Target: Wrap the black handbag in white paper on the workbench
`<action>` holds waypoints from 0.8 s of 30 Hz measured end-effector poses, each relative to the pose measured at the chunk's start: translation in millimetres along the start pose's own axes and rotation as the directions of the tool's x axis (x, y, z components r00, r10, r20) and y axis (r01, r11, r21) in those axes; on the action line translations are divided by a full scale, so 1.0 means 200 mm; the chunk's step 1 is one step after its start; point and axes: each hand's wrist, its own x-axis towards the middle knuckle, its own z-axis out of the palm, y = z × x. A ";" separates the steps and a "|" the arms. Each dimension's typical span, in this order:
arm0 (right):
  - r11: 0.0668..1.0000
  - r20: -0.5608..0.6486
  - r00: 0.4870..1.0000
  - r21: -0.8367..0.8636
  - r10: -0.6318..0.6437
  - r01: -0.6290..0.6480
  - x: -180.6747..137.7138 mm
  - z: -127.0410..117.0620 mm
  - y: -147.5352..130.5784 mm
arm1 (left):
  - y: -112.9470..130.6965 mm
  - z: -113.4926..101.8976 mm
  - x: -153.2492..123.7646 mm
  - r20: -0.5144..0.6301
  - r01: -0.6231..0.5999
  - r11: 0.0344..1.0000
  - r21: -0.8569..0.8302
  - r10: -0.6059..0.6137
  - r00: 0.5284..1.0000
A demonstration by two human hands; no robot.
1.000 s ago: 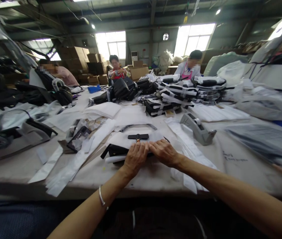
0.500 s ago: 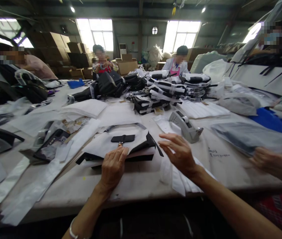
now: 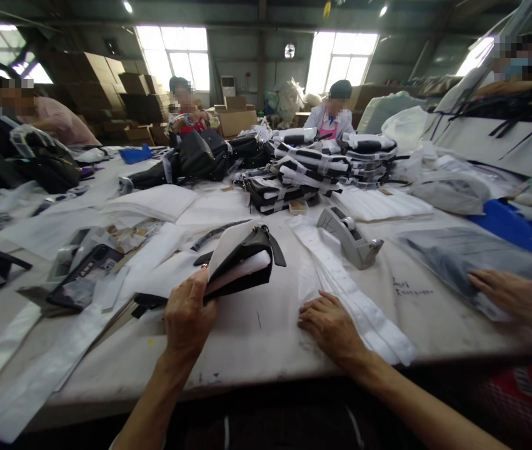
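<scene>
My left hand grips the near end of a small black bag stuffed with white paper and holds it tilted up off the table. A black strap trails from the bag to the left. My right hand lies flat, fingers spread, on the near end of a pile of long white paper strips to the right of the bag.
A grey tape dispenser stands behind the strips. Wrapped black bags are stacked at the back. Another person's hand rests on a plastic-bagged item at right. Packaging scraps lie left; several people sit around the table.
My left hand has lifted the bag's near end and tipped it up. My right hand came down from the air onto the white strips.
</scene>
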 end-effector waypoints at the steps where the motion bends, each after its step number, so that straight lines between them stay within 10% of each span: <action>1: 1.000 -0.012 1.000 -0.001 0.003 -0.003 0.02 0.01 -0.01 | 0.00 0.00 0.00 0.000 0.003 1.000 0.002 -0.003 1.000; 8: 0.939 0.209 0.958 0.321 -0.196 0.122 0.04 0.04 -0.20 | 0.00 -0.01 0.00 0.008 0.006 1.000 -0.025 -0.006 1.000; 14: 0.834 0.475 0.873 0.522 -0.111 -0.179 0.13 -0.21 -0.21 | 0.01 -0.01 0.00 0.003 0.020 0.999 -0.030 -0.020 1.000; 19: 0.950 0.060 0.954 0.090 0.294 -0.299 0.28 -0.06 0.14 | 0.02 -0.01 0.00 -0.005 0.015 0.999 -0.046 -0.015 1.000; 24: 0.938 0.028 0.981 -0.297 0.193 -0.176 0.39 0.33 0.24 | 0.01 -0.02 0.00 -0.011 0.010 0.997 -0.079 -0.011 1.000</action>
